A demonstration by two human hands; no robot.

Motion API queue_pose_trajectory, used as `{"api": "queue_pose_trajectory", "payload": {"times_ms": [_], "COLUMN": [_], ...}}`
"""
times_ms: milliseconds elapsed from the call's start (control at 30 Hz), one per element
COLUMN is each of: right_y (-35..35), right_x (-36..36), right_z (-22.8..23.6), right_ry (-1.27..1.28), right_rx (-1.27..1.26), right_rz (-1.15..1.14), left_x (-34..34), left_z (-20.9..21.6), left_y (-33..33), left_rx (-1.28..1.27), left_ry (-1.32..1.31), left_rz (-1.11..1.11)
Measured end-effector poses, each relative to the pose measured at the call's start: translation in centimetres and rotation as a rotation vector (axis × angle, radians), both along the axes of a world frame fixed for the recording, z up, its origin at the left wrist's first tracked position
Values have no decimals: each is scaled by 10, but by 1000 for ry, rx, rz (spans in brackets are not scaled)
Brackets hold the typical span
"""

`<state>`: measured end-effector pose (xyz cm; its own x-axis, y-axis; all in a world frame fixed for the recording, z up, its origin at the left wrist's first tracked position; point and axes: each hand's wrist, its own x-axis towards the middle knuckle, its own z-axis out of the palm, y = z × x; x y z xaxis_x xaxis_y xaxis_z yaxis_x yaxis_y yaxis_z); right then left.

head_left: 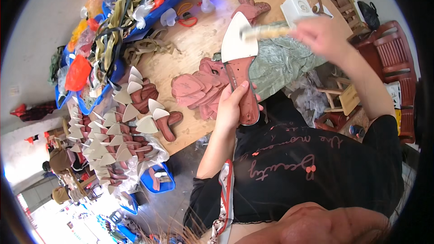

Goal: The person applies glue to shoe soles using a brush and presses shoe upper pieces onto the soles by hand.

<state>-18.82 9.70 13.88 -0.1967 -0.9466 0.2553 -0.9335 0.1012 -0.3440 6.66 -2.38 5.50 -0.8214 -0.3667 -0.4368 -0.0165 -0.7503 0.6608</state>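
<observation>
My left hand [235, 101] is wrapped round the reddish-brown heel end of a shoe last [239, 70]. Its white, pointed front part points away from me, toward the far side of the table. Closed on a brush [269, 31] with a pale handle, my right hand [320, 36] is blurred by motion. The brush's tip lies against or just over the white part; contact is hard to tell. Left of the last sits a heap of reddish-brown, sole-shaped pieces [201, 86]. Crumpled grey-green cloth or plastic [285, 65] lies beneath and to the right.
Several white-tipped lasts [115, 129] crowd the left side. Blue bins [120, 70] of straps and scraps stand at the far left. A white box-shaped container [296, 9] sits at the far right of the wooden table [199, 36]. A small wooden stool [346, 97] stands to my right.
</observation>
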Motion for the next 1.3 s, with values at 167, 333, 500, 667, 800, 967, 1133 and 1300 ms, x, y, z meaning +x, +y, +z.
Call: {"api": "queue_pose_trajectory", "payload": {"times_ms": [167, 333, 500, 667, 800, 967, 1133, 1300], "right_y": [1, -12, 0, -13, -19, -3, -5, -19], "right_x": [16, -20, 40, 74, 44, -9, 70, 74], "right_z": [-20, 14, -2, -39, -26, 2, -22, -44], "right_ry": [84, 24, -15, -16, 31, -83, -97, -53], "right_rx": [138, -145, 65, 45, 35, -134, 4, 64], "right_rz": [-4, -272, -34, -66, -170, -416, -108, -186], "left_x": [1, 4, 6, 2, 6, 10, 9, 7], "left_z": [-2, -1, -9, -4, -5, -6, -10, -8], "left_y": [0, 0, 2, 10, 8, 6, 9, 14], "left_rx": [-2, 5, 7, -53, -54, -51, -53, -113], "left_ry": [17, -5, 14, -5, -13, -55, -14, -51], "left_rz": [-12, -19, -26, -32, -7, -104, -53, -14]}}
